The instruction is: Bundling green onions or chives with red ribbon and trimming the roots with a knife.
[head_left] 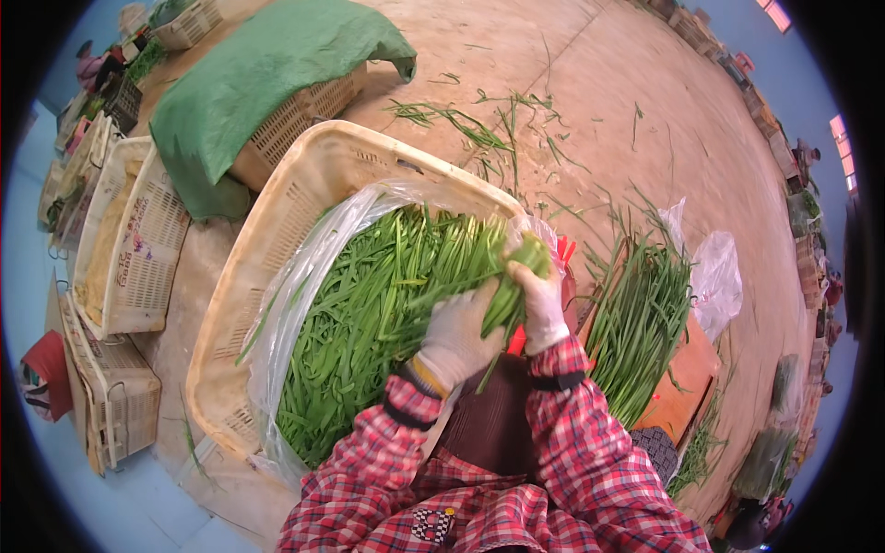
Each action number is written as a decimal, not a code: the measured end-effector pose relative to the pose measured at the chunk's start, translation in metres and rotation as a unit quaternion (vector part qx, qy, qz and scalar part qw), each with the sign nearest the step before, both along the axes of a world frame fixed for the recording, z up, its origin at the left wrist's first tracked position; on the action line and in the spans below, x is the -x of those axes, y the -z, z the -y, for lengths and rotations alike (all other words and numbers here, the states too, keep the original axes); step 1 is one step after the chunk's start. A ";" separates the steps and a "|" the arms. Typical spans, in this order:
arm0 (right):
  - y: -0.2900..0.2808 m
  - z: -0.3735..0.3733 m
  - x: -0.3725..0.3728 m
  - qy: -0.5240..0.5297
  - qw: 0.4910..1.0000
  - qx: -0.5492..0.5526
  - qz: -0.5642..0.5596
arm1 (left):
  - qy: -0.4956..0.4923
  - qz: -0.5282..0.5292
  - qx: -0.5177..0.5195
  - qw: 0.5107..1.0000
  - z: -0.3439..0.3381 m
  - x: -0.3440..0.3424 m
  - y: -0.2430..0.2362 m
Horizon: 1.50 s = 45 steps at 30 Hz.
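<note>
Both my gloved hands are closed on a bunch of garlic chives, over the right edge of a large cream plastic crate. My right hand grips the bunch near its pale stem ends. Lower down, my left hand wraps round the leaves, slightly smeared by motion. The crate has a clear plastic liner and is filled with garlic chives laid in rows, pale stems toward the far right side. A loose heap of garlic chives lies to the right of my right forearm, on an orange-brown board.
A green cloth covers a crate at the far left. More cream crates stand along the left. Stray leaves litter the floor ahead. A clear plastic bag lies beyond the heap. A person is at the far left.
</note>
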State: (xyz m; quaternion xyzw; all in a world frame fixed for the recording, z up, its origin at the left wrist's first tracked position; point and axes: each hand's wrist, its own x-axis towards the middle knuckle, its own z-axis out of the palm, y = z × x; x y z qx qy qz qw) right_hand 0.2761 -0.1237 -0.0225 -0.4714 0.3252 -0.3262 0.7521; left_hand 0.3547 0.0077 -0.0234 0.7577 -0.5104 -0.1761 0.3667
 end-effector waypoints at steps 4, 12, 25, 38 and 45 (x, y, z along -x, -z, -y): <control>-0.006 -0.017 0.028 0.010 0.997 -0.020 0.069 | -0.054 -0.167 0.172 0.969 -0.033 -0.034 -0.027; 0.000 -0.008 0.018 0.066 0.996 -0.052 0.000 | 0.006 0.046 -0.129 0.991 0.095 -0.078 0.073; -0.003 0.005 0.013 -0.122 0.989 -0.033 -0.078 | 0.034 -0.074 -0.056 0.995 0.066 -0.038 0.056; -0.038 -0.043 0.048 -0.201 0.979 0.019 0.007 | -0.123 0.118 0.057 0.984 -0.008 0.028 0.001; -0.042 -0.041 0.044 -0.069 0.993 -0.052 0.081 | -0.126 -0.212 0.200 0.948 -0.033 -0.001 0.008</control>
